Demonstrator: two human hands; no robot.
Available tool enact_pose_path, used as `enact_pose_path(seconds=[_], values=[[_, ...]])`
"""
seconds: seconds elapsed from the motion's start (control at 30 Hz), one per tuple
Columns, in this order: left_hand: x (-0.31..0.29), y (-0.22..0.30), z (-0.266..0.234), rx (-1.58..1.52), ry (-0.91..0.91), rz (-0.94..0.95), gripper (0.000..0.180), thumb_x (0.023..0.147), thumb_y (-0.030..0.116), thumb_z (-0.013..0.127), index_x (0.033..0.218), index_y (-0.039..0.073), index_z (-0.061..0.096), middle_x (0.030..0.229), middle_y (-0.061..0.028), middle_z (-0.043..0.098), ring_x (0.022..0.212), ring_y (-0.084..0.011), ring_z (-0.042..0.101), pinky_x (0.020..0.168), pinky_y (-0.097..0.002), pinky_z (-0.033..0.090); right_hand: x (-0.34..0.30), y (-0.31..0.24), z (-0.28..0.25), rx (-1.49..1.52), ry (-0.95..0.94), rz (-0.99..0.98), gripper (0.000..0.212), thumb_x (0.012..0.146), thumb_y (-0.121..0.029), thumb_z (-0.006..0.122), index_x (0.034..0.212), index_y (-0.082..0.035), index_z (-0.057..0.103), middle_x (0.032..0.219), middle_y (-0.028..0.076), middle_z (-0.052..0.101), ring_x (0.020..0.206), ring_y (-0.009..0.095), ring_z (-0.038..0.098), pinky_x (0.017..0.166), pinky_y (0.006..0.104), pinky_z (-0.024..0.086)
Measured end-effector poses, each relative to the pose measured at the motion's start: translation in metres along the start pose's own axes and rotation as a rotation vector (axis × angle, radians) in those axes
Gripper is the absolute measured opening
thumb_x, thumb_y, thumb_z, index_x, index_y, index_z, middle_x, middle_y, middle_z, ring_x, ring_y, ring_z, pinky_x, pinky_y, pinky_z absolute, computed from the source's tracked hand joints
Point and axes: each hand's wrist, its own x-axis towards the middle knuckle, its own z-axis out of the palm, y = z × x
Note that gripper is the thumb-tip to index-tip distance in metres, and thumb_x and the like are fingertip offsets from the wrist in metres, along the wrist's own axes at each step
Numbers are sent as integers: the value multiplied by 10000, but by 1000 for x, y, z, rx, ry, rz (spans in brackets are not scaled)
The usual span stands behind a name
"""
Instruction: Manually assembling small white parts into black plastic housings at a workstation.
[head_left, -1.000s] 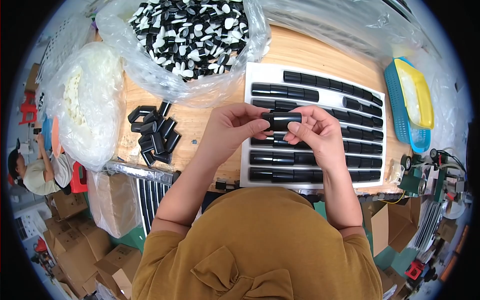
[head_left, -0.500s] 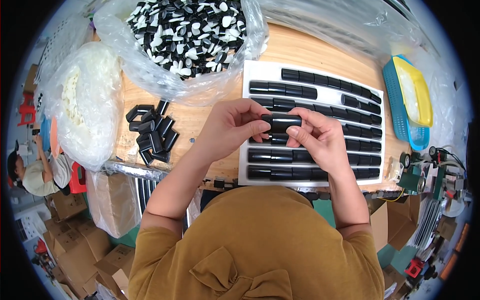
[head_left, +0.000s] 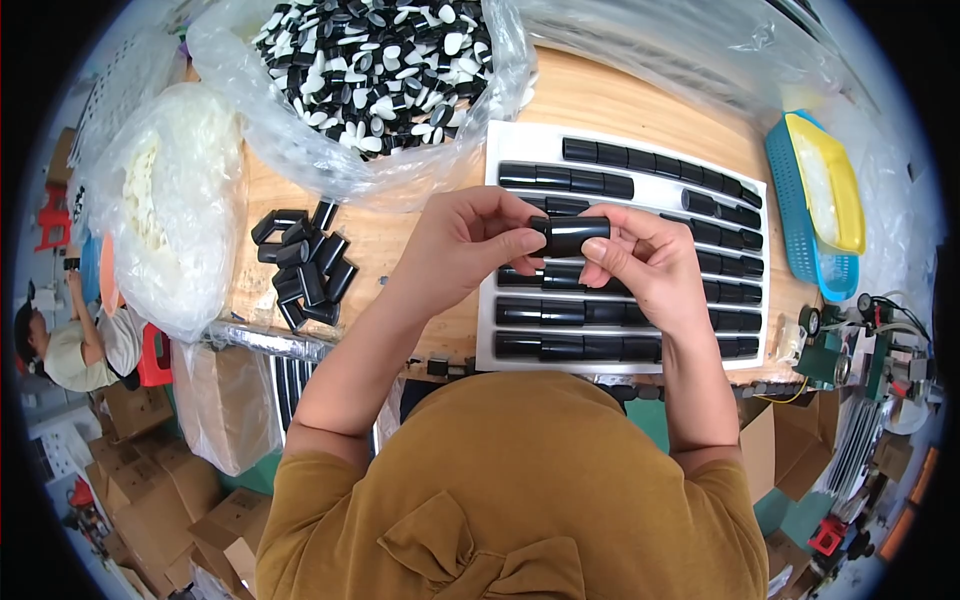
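A glossy black cap-like cylinder [head_left: 574, 236] is held level between my two hands, above a white board. My left hand [head_left: 465, 240] pinches its left end with thumb and fingers. The right end sits between the thumb and fingers of my right hand [head_left: 645, 258]. Beneath them, the white board [head_left: 658, 186] carries several rows of similar black pieces laid end to end, with a gap in the second row from the top. My hands partly cover the middle rows. To the left, a small pile of loose black pieces [head_left: 312, 268] lies on the wooden table [head_left: 440, 335].
A large clear bag [head_left: 500, 60] of black and white pieces spreads at the back. Beside it lies another plastic bag [head_left: 190, 200] with off-white contents. Blue and yellow baskets [head_left: 835, 200] stand at right, near a green gauge device [head_left: 825, 350]. Another person [head_left: 75, 345] is far left.
Both hands have moved slightly right with the black cylinder. My right fingers have shifted toward its right end, so more of its surface shows.
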Motion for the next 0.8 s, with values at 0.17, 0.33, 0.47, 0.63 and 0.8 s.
enact_pose_path(seconds=[0.17, 0.33, 0.47, 0.63, 0.8], values=[[-2, -2, 0, -55, -6, 4, 168, 841, 26, 680, 980, -54, 631, 864, -104, 667, 704, -167, 677, 655, -252, 549, -5, -1, 4, -15, 12, 3, 261, 869, -28, 657, 1121, 35, 628, 718, 48, 659, 622, 82, 626, 580, 196, 515], [-3, -6, 2, -64, 3, -6, 157, 839, 23, 680, 962, -55, 622, 845, -106, 663, 684, -180, 678, 634, -259, 548, -9, 9, 9, 29, 49, -25, 247, 871, -28, 655, 1109, 35, 633, 713, 61, 660, 613, 93, 632, 569, 207, 521], [-6, -7, 1, -80, -21, -25, 169, 836, 27, 684, 968, -59, 621, 829, -107, 664, 676, -187, 682, 618, -265, 560, -8, 14, 7, 70, 10, -17, 245, 867, -42, 667, 1098, 36, 637, 716, 71, 668, 591, 104, 637, 553, 220, 526], [-6, -18, -1, -114, -14, -50, 179, 837, 31, 684, 979, -59, 623, 836, -110, 666, 684, -195, 687, 625, -272, 579, -11, 21, 11, 40, 16, -27, 245, 870, -30, 656, 1104, 38, 637, 722, 55, 663, 584, 94, 632, 554, 212, 523], [-4, -25, -5, -46, 6, -33, 193, 857, 34, 662, 1024, -54, 625, 886, -121, 670, 709, -191, 688, 654, -276, 580, -5, 22, 11, 36, -2, 18, 229, 868, -14, 651, 1090, 40, 635, 710, 22, 635, 613, 74, 627, 563, 192, 511]])
